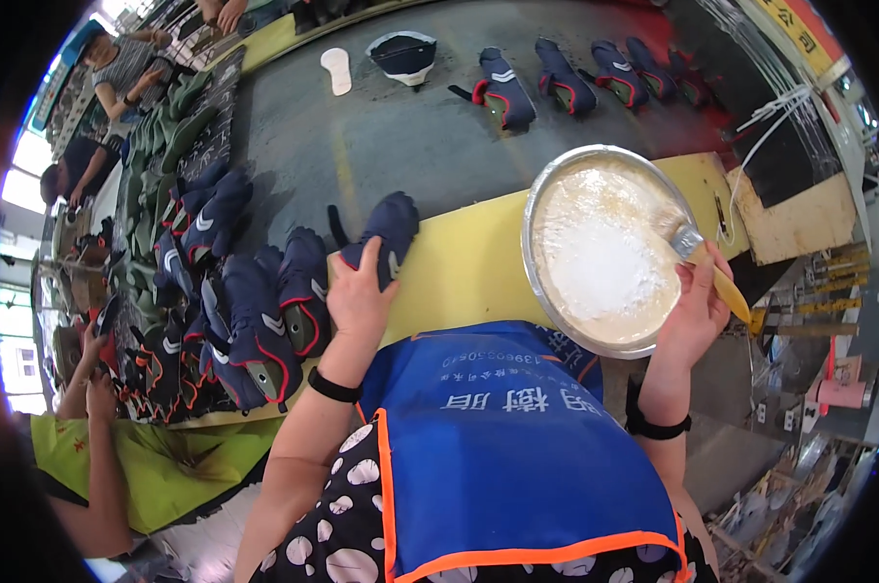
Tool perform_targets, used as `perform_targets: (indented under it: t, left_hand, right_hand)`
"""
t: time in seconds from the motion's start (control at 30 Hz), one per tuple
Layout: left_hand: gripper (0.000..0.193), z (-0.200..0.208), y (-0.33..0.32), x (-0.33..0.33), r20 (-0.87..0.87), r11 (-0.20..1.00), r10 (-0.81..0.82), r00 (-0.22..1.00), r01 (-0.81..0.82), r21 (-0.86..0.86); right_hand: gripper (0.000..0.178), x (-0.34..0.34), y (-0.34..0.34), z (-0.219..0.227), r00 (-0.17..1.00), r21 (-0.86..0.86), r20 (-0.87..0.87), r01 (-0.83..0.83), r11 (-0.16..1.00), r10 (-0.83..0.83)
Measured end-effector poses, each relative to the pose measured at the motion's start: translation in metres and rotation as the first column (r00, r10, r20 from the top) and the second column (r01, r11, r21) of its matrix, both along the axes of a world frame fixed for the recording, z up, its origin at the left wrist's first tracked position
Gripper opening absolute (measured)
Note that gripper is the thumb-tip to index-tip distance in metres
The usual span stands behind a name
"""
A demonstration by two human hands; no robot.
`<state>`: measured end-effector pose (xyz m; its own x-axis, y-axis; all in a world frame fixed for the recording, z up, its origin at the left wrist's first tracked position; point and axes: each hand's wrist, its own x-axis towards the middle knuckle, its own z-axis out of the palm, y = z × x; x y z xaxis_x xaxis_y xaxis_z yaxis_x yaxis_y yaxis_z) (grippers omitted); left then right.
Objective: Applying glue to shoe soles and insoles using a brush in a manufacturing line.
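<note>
My left hand (358,299) is closed on a navy shoe (393,225) with a grey-white chevron, its index finger lying along the shoe; some fingers are hidden. The shoe is at the edge of the yellow board, beside other navy shoes (303,282) with red trim. In my right hand (694,311) is a brush (727,290) with a yellow handle and metal collar. Its head points into a round metal bowl (530,243) at the right, over pale creamy paste (604,267) with a whiter patch in the middle. The bristle tips are hard to make out.
Across the grey conveyor belt (293,136) lie several navy shoes (505,89), a white insole-shaped piece (336,72) and a dark shoe part (401,56). Green shoe pieces (177,126) and more shoes crowd the left. A co-worker's arms (99,418) are at the lower left.
</note>
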<state>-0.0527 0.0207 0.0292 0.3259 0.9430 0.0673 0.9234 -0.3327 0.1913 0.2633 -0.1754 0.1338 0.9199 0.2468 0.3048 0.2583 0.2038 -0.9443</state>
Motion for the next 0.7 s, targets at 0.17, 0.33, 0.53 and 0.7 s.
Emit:
perform_targets:
  t: [0.17, 0.33, 0.53, 0.7]
  left_hand:
    - [0.077, 0.004, -0.011, 0.023, 0.365, 0.921, -0.268, 0.892, 0.348, -0.175]
    - [0.091, -0.013, -0.005, 0.002, 0.461, 0.862, -0.049, 0.886, 0.271, -0.429]
    - [0.094, -0.009, -0.007, 0.017, 0.394, 0.88, -0.026, 0.919, 0.208, -0.427]
    - [0.084, 0.057, -0.01, 0.014, 0.747, 0.54, 0.483, 0.456, 0.517, -0.665]
  right_hand:
    - [0.022, 0.007, -0.012, -0.011, 0.997, -0.137, -0.068, -0.044, 0.99, 0.034]
    - [0.013, 0.032, -0.017, -0.034, 0.979, -0.395, 0.091, -0.134, 0.909, 0.184]
    - [0.023, 0.038, 0.0, -0.053, 0.912, -0.793, 0.217, -0.043, 0.607, 0.348]
    - [0.02, 0.029, 0.001, -0.032, 0.905, -0.74, 0.228, -0.078, 0.668, 0.359]
